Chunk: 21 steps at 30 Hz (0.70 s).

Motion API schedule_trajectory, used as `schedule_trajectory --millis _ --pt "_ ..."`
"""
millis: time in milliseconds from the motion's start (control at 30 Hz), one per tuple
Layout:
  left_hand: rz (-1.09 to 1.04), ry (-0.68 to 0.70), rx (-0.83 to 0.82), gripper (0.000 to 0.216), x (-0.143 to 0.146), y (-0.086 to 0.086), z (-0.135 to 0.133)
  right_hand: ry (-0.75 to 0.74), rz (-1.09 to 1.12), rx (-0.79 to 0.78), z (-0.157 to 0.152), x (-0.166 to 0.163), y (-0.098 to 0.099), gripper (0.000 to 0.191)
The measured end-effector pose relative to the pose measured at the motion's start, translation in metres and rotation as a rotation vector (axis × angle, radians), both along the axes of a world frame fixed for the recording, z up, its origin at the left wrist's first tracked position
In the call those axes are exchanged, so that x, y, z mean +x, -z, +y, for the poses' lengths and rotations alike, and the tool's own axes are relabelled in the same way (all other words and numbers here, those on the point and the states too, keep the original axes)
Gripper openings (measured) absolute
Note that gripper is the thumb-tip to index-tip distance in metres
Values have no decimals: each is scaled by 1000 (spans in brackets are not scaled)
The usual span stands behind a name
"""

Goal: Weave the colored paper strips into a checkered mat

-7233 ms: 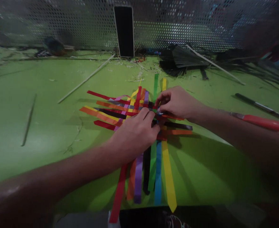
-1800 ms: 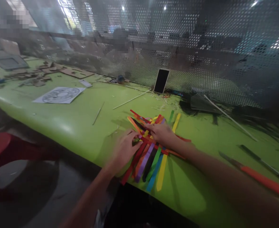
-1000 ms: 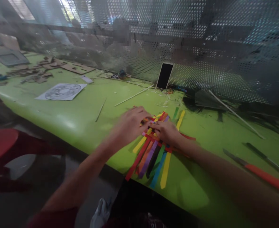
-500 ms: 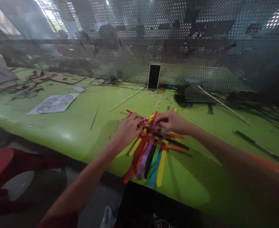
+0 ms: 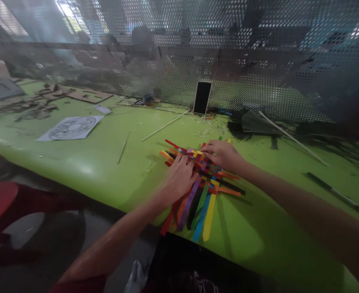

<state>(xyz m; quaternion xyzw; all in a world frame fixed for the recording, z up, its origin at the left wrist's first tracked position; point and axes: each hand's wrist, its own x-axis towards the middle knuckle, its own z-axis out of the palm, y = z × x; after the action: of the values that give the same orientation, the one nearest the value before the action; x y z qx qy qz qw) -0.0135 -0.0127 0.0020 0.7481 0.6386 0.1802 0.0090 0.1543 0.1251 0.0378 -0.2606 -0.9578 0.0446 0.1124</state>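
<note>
A half-woven mat of coloured strips, which look like paper, lies near the table's front edge. Loose ends in red, purple, black, green, blue and yellow fan out toward me, and more ends stick out at both sides. My left hand rests on the mat's left part, its fingers bent and pressed onto the strips; its thumb side covers part of the weave. At the far edge my right hand has thumb and fingers closed together on the strips. Exactly which strip it pinches is hidden.
A phone leans upright against the perforated metal screen. Thin sticks, a printed sheet and cardboard scraps lie to the left. A dark pen-like tool lies right. A red stool stands at lower left.
My left hand has shifted right and down from the mat's left edge onto the weave, uncovering the left strip ends. My right hand stays at the far edge. The view has shifted slightly.
</note>
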Motion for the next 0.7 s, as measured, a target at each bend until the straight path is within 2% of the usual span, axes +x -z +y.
schedule_trajectory --millis 167,467,700 --pt "26 24 -19 27 1 5 3 -67 88 -36 3 17 14 27" --pt "108 0 -145 30 10 -12 7 -130 33 19 4 23 30 25" --pt "108 -81 -170 48 10 -14 15 -189 80 16 4 30 37 29"
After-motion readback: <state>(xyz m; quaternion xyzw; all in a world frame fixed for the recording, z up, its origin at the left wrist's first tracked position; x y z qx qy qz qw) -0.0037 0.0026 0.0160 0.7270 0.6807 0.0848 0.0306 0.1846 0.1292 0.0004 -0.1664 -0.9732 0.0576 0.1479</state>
